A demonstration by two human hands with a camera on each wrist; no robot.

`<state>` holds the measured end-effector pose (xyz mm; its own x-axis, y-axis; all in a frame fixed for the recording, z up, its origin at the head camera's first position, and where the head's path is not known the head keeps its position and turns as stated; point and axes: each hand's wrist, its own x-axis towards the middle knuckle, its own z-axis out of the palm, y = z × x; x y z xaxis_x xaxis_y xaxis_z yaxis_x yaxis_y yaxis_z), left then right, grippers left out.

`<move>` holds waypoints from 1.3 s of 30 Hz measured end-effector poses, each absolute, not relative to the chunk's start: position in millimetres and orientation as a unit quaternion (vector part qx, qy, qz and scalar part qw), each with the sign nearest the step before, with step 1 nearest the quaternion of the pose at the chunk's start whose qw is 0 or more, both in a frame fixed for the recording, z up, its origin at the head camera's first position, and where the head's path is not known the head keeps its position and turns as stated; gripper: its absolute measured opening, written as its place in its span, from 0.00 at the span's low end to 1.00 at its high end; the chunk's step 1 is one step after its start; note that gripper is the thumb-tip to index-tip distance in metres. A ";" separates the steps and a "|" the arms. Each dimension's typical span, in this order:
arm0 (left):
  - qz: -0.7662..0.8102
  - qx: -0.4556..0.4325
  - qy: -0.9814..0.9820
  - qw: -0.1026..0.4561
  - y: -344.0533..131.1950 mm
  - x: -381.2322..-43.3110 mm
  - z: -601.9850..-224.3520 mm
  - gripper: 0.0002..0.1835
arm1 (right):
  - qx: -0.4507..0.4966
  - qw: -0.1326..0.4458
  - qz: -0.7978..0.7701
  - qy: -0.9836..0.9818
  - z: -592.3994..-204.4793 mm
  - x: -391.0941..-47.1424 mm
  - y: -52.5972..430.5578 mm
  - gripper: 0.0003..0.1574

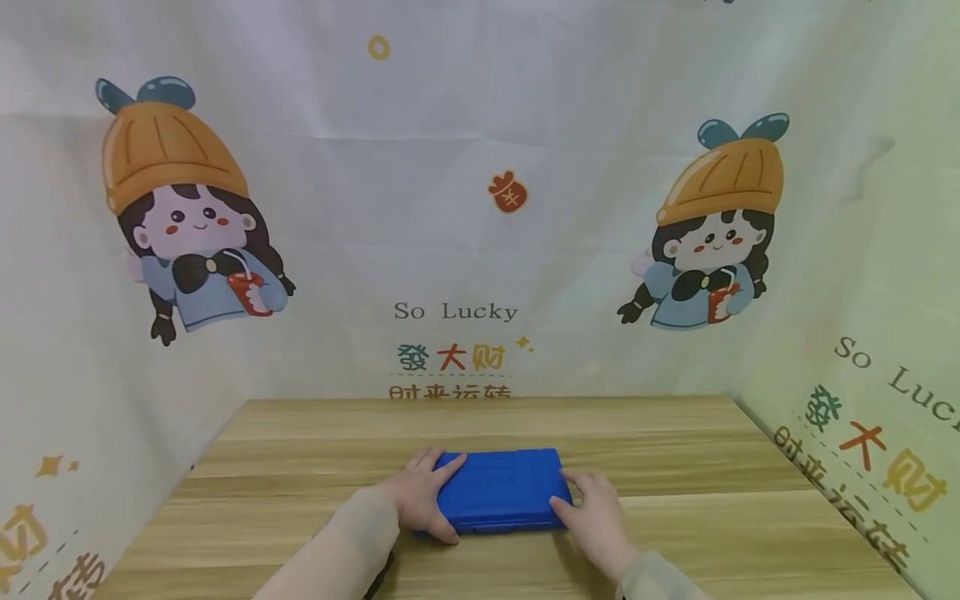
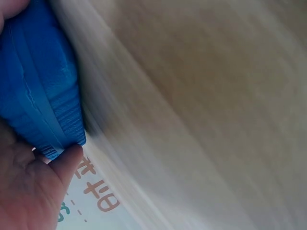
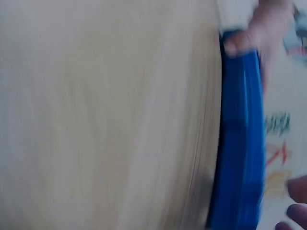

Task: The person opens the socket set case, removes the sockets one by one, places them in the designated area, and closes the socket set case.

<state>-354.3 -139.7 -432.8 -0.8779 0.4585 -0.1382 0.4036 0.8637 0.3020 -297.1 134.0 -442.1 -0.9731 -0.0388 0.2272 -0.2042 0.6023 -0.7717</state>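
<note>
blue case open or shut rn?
Shut. The blue case has its top covered in the head view, and the left wrist view shows no gap along its seam. Latched: cannot tell.

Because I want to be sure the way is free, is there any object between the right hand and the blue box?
No, nothing visible stands between the right hand and the blue box: its fingers are right at the box's right end. The left hand grips the opposite end.
</note>
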 end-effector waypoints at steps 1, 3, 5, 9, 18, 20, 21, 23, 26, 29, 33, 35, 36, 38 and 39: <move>0.131 0.226 0.960 0.102 -139.8 -354.4 -432.8 0.60 | 0.071 0.105 0.447 -0.885 -441.1 -293.2 128.4 0.24; 0.124 0.228 0.960 0.100 -140.1 -354.8 -432.3 0.60 | 0.076 0.088 0.500 -0.858 -440.8 -285.4 116.4 0.18; 0.117 0.229 0.961 0.098 -141.0 -355.0 -430.9 0.59 | 0.057 -0.001 0.596 -0.801 -441.2 -278.7 104.1 0.13; 0.115 0.224 0.962 0.102 -142.6 -355.3 -429.2 0.59 | -0.051 -0.177 0.718 -0.671 -448.9 -270.1 83.3 0.13; 0.124 0.207 0.965 0.103 -140.5 -353.6 -431.8 0.58 | -0.148 -0.182 0.817 -0.527 -465.3 -272.7 50.6 0.24; 0.128 0.206 0.965 0.100 -140.2 -353.7 -433.1 0.58 | -0.157 -0.164 0.828 -0.512 -467.0 -272.5 46.0 0.26; 0.131 0.206 0.965 0.101 -140.3 -353.8 -433.5 0.58 | -0.160 -0.157 0.831 -0.509 -467.7 -272.2 44.1 0.27; 0.138 0.205 0.963 0.103 -140.9 -354.4 -433.9 0.58 | -0.168 -0.145 0.834 -0.505 -468.2 -272.2 41.5 0.29; 0.146 0.204 0.962 0.105 -142.1 -355.1 -433.7 0.58 | -0.178 -0.138 0.834 -0.504 -466.9 -272.9 39.5 0.31; 0.151 0.207 0.961 0.101 -143.0 -354.8 -433.7 0.58 | -0.182 -0.138 0.834 -0.502 -465.3 -273.0 38.7 0.33; 0.153 0.213 0.960 0.094 -144.7 -354.0 -436.4 0.58 | -0.186 -0.139 0.833 -0.502 -465.2 -272.7 37.8 0.29; 0.151 0.215 0.960 0.092 -145.8 -353.3 -437.0 0.58 | -0.191 -0.140 0.832 -0.502 -466.0 -273.3 37.6 0.27; 0.146 0.216 0.961 0.090 -146.3 -353.3 -437.6 0.58 | -0.193 -0.141 0.832 -0.501 -466.7 -273.6 37.6 0.26; 0.138 0.218 0.962 0.087 -147.0 -352.7 -438.0 0.58 | -0.198 -0.143 0.830 -0.502 -467.3 -273.8 37.7 0.25; 0.135 0.218 0.963 0.087 -147.2 -351.8 -437.7 0.58 | -0.200 -0.144 0.829 -0.503 -467.5 -273.9 37.7 0.25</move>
<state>-351.8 -147.2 -437.7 -0.8902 0.4425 -0.1082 0.3954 0.8686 0.2985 -273.9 37.7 -467.5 -0.8786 -0.0376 -0.4761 0.4397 -0.4530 -0.7756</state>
